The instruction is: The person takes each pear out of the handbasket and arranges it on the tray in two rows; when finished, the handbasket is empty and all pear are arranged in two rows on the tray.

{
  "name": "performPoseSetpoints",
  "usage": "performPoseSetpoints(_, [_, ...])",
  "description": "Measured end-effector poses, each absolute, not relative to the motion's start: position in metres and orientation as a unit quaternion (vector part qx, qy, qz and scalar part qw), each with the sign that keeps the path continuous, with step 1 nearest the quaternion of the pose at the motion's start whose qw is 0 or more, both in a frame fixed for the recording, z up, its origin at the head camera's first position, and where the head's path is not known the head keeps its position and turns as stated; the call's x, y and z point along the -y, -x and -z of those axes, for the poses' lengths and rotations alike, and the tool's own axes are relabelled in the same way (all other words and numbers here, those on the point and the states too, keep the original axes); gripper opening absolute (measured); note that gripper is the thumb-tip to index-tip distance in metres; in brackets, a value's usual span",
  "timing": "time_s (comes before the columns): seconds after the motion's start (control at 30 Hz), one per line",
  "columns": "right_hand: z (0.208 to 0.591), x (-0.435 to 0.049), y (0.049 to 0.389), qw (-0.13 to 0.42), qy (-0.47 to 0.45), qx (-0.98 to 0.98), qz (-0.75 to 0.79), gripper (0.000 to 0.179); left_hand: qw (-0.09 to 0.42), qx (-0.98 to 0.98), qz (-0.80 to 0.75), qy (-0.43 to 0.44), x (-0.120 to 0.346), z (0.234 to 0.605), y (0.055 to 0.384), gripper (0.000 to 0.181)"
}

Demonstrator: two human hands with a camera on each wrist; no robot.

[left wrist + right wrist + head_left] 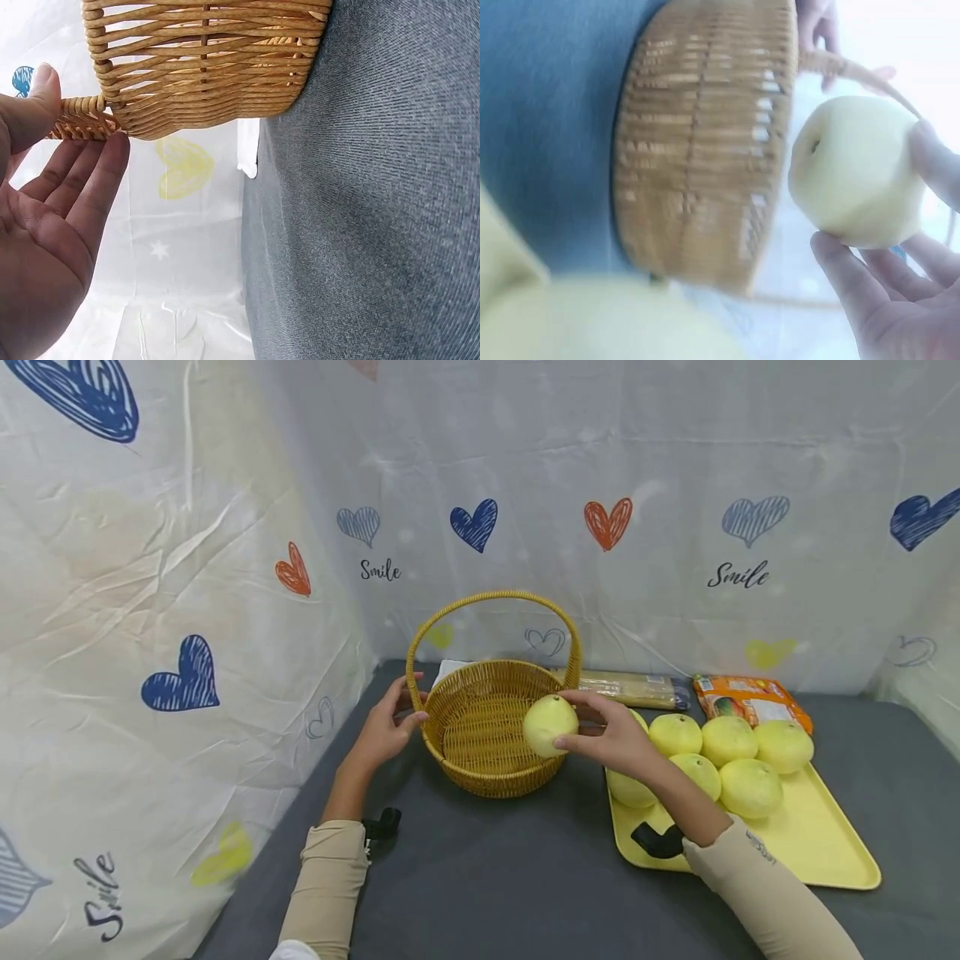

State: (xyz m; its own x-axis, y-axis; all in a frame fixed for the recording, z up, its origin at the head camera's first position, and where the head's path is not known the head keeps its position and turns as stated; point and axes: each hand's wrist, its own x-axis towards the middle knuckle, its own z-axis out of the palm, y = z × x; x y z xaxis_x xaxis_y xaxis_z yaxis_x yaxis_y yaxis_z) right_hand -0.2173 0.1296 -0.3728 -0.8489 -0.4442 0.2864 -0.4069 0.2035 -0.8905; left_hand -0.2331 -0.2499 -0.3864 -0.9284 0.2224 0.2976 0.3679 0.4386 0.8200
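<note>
An empty wicker basket [491,727] with a tall arched handle [491,596] stands upright in the middle of the table. My left hand [386,722] grips the left foot of that handle at the rim; in the left wrist view the thumb [45,94] lies on one side of it and the fingers on the other. My right hand [618,737] holds a round, pale yellow melon [550,725] over the basket's right rim. In the right wrist view the same melon [859,172] sits between thumb and fingertips, just above the rim.
Right of the basket, a yellow tray [825,852] bears several more pale yellow melons [750,787], partly behind my right forearm. Behind them lie an orange packet [750,697] and a long clear pack of thin sticks [633,688]. A printed curtain [540,468] hangs at the back.
</note>
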Motion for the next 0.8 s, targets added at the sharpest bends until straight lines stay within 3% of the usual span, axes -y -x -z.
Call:
performPoseSetpoints(0.13, [0.366, -0.153, 0.209, 0.000, 0.256, -0.790, 0.557, 0.068, 0.069, 0.845, 0.499, 0.179, 0.243, 0.371, 0.222, 0.061])
performPoseSetpoints(0.27, [0.362, -0.183, 0.202, -0.053, 0.246, -0.814, 0.523, 0.072, 0.070, 0.842, 0.503, 0.180, 0.241, 0.368, 0.218, 0.060])
performPoseSetpoints(0.57, [0.368, -0.251, 0.187, -0.141, 0.199, -0.839, 0.487, 0.072, 0.088, 0.851, 0.489, 0.171, 0.256, 0.393, 0.239, 0.062])
performPoseSetpoints(0.8, [0.369, -0.301, 0.167, -0.164, 0.126, -0.875, 0.437, 0.073, 0.086, 0.849, 0.491, 0.174, 0.254, 0.395, 0.238, 0.061])
